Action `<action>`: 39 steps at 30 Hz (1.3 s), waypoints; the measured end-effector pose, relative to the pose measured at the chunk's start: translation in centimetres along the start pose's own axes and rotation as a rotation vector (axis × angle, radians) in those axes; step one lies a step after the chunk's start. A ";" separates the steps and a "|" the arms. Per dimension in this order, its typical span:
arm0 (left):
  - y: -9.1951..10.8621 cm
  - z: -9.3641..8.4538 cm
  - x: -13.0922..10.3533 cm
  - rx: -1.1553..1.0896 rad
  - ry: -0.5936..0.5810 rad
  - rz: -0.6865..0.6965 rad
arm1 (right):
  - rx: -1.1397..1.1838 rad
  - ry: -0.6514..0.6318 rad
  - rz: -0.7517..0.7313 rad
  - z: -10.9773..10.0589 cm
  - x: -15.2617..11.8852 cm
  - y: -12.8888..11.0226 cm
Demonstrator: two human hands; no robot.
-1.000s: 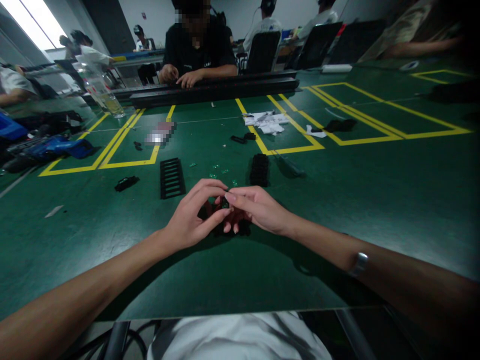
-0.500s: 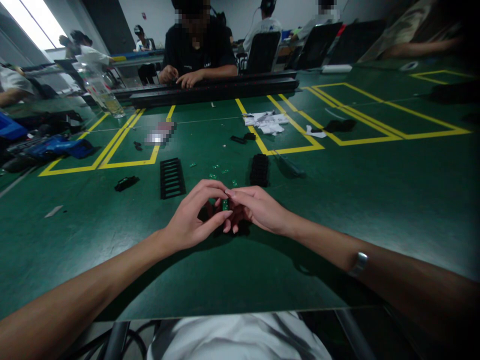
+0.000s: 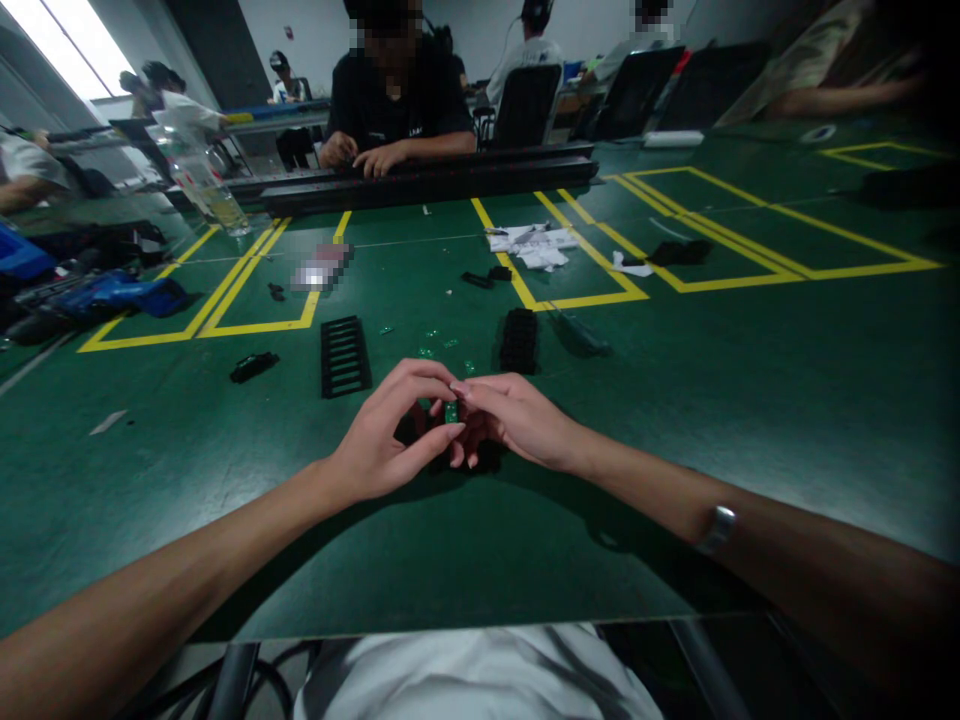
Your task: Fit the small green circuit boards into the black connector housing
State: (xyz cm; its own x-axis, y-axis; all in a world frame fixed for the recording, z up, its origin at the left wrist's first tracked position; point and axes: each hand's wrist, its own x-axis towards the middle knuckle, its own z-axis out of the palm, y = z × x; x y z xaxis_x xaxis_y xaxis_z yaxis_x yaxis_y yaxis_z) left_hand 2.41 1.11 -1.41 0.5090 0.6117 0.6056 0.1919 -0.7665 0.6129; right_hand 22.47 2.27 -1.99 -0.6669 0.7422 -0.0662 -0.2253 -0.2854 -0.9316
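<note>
Both hands meet over the green table near its front edge. Between them is a small green circuit board, partly covered by fingers. My left hand curls around its left side, thumb below and index finger above. My right hand closes on it from the right, thumb tip at its top end. Just beyond the hands lie several loose green circuit boards. A black slotted frame lies to their left, and a stack of black slotted pieces to their right.
A small black part lies at left, near a blue tool. Crumpled white paper and a clear plastic bottle are farther back. Long black rails cross the far side, where a person's hands rest.
The left thumb has shifted very slightly against the circuit board. Otherwise both hands stay in place, and the other things on the table have not moved.
</note>
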 end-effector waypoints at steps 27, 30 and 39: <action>-0.2 -0.1 0.0 0.011 -0.023 -0.002 | 0.016 -0.006 -0.006 -0.1 0.0 0.0; -0.2 -0.1 0.0 0.017 -0.021 -0.006 | 0.020 -0.004 -0.008 -0.2 0.1 0.2; -0.2 0.0 0.0 0.025 -0.012 0.006 | 0.014 0.003 -0.009 -0.1 0.1 0.2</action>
State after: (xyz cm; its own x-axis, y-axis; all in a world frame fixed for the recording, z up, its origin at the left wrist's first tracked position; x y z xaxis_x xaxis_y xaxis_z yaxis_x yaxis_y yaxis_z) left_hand 2.37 1.23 -1.54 0.5198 0.6052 0.6029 0.2096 -0.7745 0.5968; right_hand 22.48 2.37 -2.22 -0.6626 0.7466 -0.0590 -0.2415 -0.2875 -0.9268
